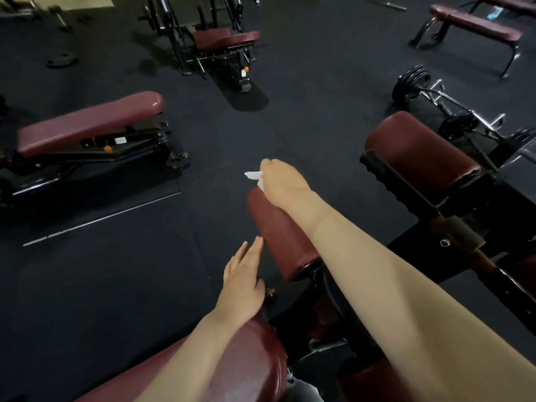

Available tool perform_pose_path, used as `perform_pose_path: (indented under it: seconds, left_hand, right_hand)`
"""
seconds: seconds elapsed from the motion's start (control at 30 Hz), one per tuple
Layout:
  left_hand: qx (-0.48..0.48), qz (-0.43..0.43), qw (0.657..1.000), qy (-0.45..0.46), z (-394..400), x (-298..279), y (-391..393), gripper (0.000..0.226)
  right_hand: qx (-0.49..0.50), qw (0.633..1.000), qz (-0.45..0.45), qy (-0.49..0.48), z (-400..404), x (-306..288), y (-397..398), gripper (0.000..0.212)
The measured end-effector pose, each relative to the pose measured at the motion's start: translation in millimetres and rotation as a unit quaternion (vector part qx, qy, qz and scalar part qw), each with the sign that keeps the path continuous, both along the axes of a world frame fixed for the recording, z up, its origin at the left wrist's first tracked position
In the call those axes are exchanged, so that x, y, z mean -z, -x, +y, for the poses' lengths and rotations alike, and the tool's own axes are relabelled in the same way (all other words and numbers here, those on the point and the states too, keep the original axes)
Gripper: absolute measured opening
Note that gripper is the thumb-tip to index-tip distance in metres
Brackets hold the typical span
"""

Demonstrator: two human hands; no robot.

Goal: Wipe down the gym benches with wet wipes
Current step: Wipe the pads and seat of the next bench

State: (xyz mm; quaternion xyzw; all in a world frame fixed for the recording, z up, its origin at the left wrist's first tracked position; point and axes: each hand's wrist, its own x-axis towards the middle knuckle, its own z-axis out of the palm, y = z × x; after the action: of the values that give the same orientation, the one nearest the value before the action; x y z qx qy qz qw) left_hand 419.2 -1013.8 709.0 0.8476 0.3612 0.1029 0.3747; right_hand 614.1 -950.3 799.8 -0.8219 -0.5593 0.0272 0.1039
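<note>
Both forearms are bare to the frame edge, with no sleeves, gloves or jewellery visible.

From my view most of the wet wipe (253, 177) is hidden under my right hand (282, 184), whose fingertips I cannot see, and the near bench pad (246, 361) is cut off by the bottom edge.
</note>
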Motion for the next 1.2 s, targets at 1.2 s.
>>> perform_pose_path:
  seconds: [1.2]
  left_hand:
    - [-0.021,0.037,0.999,-0.008,-158,15,155,0.074]
  right_hand:
    - [0.123,0.929,0.290,-0.194,-329,-3,160,0.008]
